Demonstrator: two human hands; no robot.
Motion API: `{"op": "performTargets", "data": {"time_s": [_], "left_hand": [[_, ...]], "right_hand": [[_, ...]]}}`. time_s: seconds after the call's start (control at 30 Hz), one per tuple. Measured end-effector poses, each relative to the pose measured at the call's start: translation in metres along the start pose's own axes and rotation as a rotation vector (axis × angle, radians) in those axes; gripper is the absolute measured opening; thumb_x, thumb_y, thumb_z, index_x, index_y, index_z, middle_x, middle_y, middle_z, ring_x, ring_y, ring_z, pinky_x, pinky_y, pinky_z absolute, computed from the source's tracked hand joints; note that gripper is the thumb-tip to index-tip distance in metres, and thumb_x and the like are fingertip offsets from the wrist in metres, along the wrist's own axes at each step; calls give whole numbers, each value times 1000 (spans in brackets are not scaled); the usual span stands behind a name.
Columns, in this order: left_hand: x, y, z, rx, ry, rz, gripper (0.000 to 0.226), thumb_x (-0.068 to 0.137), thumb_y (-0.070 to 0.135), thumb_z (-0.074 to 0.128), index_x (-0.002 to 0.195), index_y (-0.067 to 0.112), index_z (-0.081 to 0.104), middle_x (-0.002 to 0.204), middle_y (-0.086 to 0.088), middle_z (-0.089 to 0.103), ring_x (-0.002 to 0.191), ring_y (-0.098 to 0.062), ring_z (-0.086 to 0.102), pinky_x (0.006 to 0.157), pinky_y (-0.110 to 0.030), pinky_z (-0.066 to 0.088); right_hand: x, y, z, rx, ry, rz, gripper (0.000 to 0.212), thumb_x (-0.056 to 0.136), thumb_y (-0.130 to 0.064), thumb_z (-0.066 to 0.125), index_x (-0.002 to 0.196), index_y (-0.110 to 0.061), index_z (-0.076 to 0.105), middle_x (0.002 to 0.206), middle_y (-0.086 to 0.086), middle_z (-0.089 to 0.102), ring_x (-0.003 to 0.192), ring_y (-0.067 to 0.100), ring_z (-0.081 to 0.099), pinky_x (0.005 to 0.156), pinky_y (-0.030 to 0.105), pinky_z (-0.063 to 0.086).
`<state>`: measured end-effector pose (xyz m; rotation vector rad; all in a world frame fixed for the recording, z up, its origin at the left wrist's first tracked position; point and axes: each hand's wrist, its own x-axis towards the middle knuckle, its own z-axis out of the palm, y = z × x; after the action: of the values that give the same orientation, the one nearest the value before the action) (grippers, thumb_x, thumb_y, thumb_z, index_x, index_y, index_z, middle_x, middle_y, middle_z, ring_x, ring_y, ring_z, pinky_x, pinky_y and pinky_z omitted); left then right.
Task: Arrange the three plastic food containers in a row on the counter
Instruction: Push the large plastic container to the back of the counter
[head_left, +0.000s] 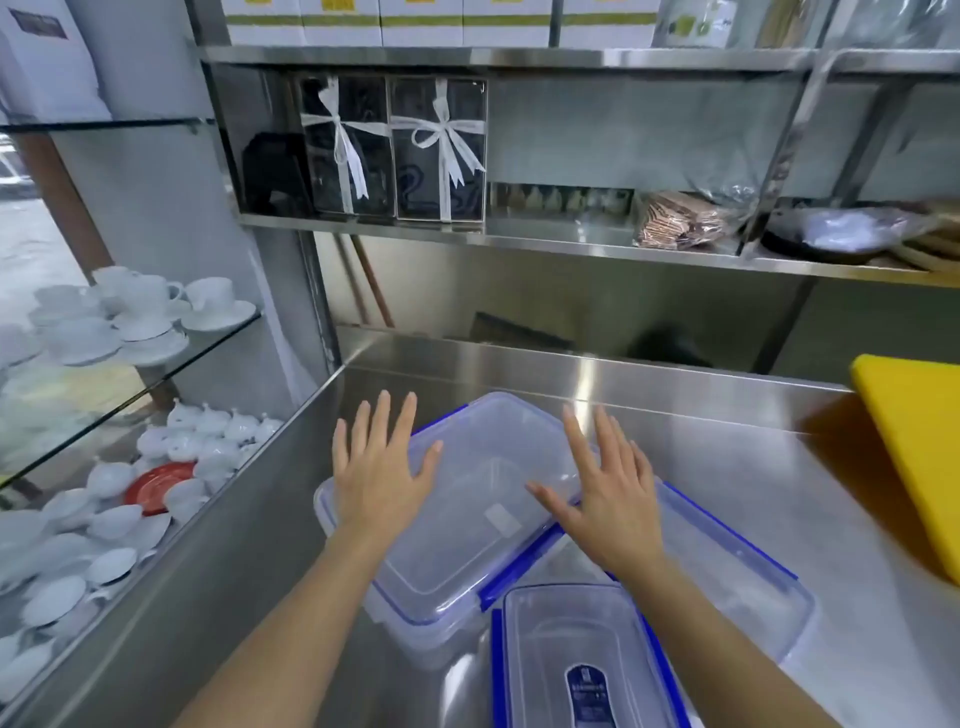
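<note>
Three clear plastic containers with blue clip lids lie close together on the steel counter (727, 447). The largest container (467, 530) sits at an angle in the middle. My left hand (376, 467) hovers flat over its left side, fingers spread. My right hand (608, 493) is spread over its right edge. A second container (737, 582) lies partly under my right forearm, to the right. The smallest container (576, 665), with a dark label on its lid, is nearest me at the bottom. Neither hand grips anything.
A yellow cutting board (914, 457) lies at the counter's right edge. Steel shelves (519, 234) above the counter hold ribboned gift boxes (395, 150) and packets. Glass shelves (156, 374) on the left carry white cups and dishes.
</note>
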<state>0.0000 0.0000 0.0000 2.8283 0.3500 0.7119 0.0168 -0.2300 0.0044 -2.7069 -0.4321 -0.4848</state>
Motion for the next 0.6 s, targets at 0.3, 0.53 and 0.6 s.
{"op": "performTargets", "data": {"time_s": [0.3,0.53,0.6], "left_hand": [[-2,-27,22,85,-263,-148,67,88,63,26,145,29,20,156,-3,22,143,-20,17,117,-44,2],[1,-26,21,63,-346,-176,64,87,63,31,141,27,29,150,-3,34,136,-23,30,112,-44,21],[0,-26,21,67,-342,-185,64,86,63,31,140,28,29,149,-3,35,135,-25,31,110,-44,22]], "right_hand": [[-12,10,32,154,-388,132,69,84,-64,35,143,-34,14,158,1,-1,144,20,-2,115,45,20],[-12,7,28,184,-425,140,69,86,-61,34,144,-33,8,158,-2,-7,144,20,-8,114,46,21],[-13,7,29,215,-431,144,70,86,-60,35,144,-33,7,157,-2,-10,144,19,-10,114,45,21]]}}
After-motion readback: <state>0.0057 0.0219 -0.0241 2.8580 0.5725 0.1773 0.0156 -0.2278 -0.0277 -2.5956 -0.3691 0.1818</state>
